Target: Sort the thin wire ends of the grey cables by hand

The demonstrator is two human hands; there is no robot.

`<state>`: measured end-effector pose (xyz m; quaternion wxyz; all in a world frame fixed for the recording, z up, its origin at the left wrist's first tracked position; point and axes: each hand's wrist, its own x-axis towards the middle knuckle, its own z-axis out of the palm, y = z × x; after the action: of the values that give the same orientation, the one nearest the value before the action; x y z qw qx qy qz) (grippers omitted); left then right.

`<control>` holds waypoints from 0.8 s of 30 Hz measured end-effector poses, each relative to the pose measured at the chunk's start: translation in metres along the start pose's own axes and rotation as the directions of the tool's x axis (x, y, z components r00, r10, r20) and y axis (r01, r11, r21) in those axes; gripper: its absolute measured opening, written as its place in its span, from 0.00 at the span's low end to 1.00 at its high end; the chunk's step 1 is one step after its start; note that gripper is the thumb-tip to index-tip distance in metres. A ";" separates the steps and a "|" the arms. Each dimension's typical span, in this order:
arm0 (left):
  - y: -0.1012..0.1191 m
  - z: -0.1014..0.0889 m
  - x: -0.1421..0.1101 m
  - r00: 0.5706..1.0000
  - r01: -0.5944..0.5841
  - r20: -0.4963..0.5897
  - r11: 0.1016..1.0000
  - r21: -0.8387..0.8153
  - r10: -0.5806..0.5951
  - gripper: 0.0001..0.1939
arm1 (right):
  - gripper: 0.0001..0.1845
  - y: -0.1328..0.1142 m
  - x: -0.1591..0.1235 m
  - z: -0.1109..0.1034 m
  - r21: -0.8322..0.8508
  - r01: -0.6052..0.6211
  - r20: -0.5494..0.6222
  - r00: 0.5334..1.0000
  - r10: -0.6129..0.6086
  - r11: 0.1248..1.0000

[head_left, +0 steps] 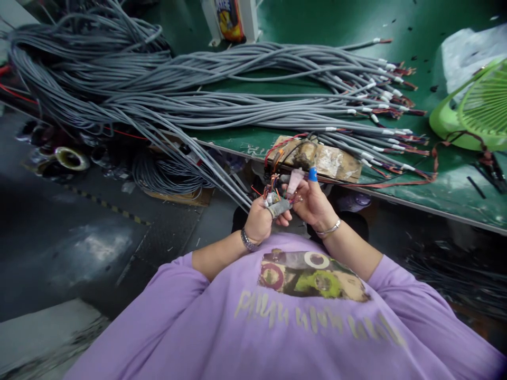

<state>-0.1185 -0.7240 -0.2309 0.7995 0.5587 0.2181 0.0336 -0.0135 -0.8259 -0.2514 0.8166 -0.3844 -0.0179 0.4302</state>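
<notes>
My left hand (260,220) is closed around several grey cables (233,186) near their stripped ends. A grey covering (279,209), apparently on its thumb, lies across the bundle. Thin coloured wires (273,184) fan out above this hand, with white sleeves at their base. Close on the right, my right hand (312,205) has its thumb raised and apart from the index finger. A blue fingertip cover (312,174) is on that thumb, and a pale pink wrap (294,182) seems to cover the index finger. More loose wire ends lie against its fingers, some of which are hidden.
Long bundles of grey cables (237,108) with stripped ends cover the green bench (463,182). A worn wooden block (336,162) sits at its front edge. At the right are a green fan (481,108) and dark-handled tools (491,171). Coiled cable (170,177) lies below the bench.
</notes>
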 end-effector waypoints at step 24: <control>-0.007 0.005 0.001 0.988 -0.115 -0.093 0.992 0.050 0.119 0.20 | 0.26 -0.004 0.001 0.002 -0.076 0.042 -0.071 0.996 -0.047 0.996</control>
<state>-0.1171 -0.7305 -0.2358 0.7722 0.5859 0.2235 0.1025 -0.0108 -0.8253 -0.2483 0.8113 -0.4295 -0.0126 0.3965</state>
